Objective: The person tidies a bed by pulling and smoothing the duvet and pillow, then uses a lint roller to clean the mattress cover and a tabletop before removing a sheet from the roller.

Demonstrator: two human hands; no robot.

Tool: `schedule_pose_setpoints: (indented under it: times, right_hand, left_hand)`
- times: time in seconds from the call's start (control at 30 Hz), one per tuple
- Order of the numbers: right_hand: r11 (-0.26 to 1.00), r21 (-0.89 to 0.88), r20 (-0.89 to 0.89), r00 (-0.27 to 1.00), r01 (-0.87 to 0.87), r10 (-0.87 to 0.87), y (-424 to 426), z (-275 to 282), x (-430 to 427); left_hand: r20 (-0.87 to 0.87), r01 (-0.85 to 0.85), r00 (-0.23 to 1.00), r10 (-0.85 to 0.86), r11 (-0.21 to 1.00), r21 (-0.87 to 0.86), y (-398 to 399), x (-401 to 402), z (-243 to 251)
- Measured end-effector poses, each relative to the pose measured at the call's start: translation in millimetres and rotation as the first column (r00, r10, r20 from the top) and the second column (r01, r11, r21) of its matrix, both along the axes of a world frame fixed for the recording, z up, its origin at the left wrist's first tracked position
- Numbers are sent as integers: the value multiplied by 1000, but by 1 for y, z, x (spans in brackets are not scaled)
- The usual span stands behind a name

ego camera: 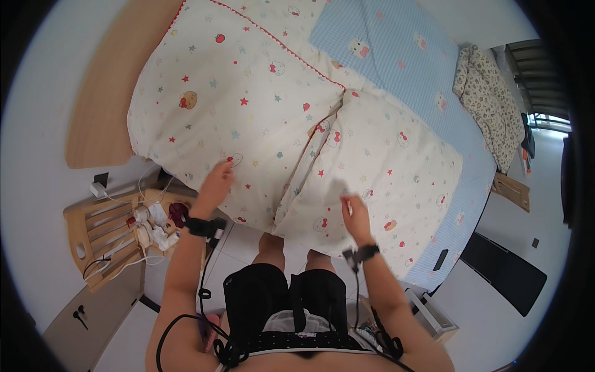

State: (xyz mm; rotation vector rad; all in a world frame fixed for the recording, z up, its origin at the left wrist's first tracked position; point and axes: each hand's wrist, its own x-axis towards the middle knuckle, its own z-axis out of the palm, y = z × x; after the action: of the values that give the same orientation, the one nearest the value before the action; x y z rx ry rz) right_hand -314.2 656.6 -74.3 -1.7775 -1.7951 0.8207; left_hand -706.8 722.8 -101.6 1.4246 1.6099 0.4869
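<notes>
A white quilt [260, 121] printed with stars, strawberries and cat faces lies over the bed, its red-trimmed edges meeting along a diagonal seam. Over its left part is my left hand [217, 183], fingers loosely bent, with nothing seen in it. My right hand [356, 218] hovers at or just above the quilt's near right part, fingers partly curled and no cloth visibly gripped; a shadow falls beside it. Whether either hand touches the quilt is unclear. A blue checked sheet [418, 69] shows beyond and to the right of the quilt.
A wooden bedside shelf [93, 232] with cables and small items stands at the left, below a charger [98, 189]. A floral pillow [488, 102] lies far right. A black phone-like object [440, 259] rests on the sheet's near right corner. Cables hang from both wrists.
</notes>
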Motion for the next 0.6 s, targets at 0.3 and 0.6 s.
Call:
schedule_pose_setpoints:
  times: [0.3,0.6]
  right_hand:
    - [453,-397,632,120,-798,765,207,-82,-40]
    - [659,-592,680,150,-464,717,156,-45,-10]
  left_hand:
    - [-460,-371,686,564,815,446,6,-245,-92]
    - [344,-765,307,887,445,-465,17,-278,-105]
